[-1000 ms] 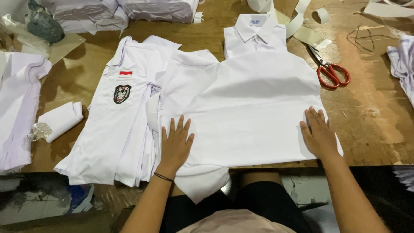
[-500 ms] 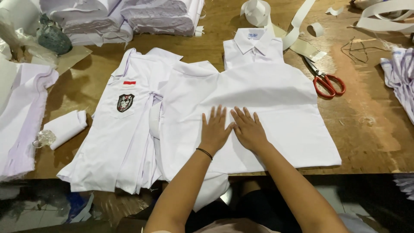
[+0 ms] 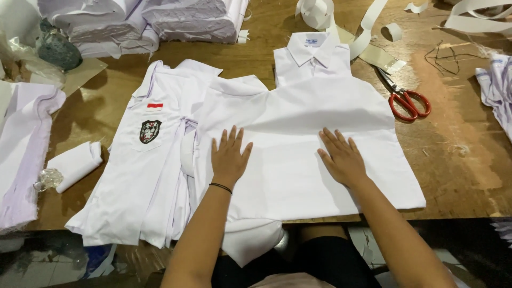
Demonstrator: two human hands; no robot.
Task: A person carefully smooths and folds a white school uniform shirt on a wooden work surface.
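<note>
Pressing flat, open-fingered left hand (image 3: 229, 157) and right hand (image 3: 344, 160) on white shirt (image 3: 298, 117); shield badge (image 3: 150, 131) left.

left hand (image 3: 229, 158): palm down, flat, fingers spread and pointing away from the body, thumb out to the right
left wrist: straight, thin black band around it
left forearm: bare, comes up from the bottom edge, leaning slightly right – elbow out of view
right hand (image 3: 344, 159): palm down, flat, fingers loosely together and angled up-left, thumb tucked on the inner side
right wrist: straight, bare
right forearm: bare, comes in from the lower right, slanting up-left toward the hand
hand spacing: well apart, roughly level with each other – no contact between them
grip: neither hand closed on anything, both opened out flat and pressing down
</note>
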